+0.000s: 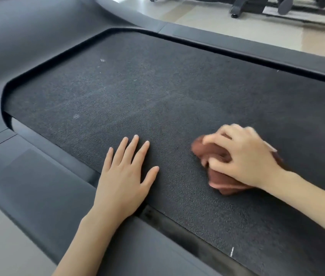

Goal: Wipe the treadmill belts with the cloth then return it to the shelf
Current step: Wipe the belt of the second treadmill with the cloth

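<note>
Here right hand [243, 156] grips cloth [227, 185] on belt [157, 86]; left hand [126, 176] flat.

Setting: gym or fitness room. Evidence: a wide, black, textured treadmill belt [157, 86] fills most of the view, framed by dark grey side rails [257, 48] and a moulded motor hood [28, 36] at its head. Pale hard floor [207, 22] lies beyond. At the top right, the black base of another machine [243, 6], with a small wheel, stands beside a grey mat [306, 15]. Its type cannot be identified.
</note>
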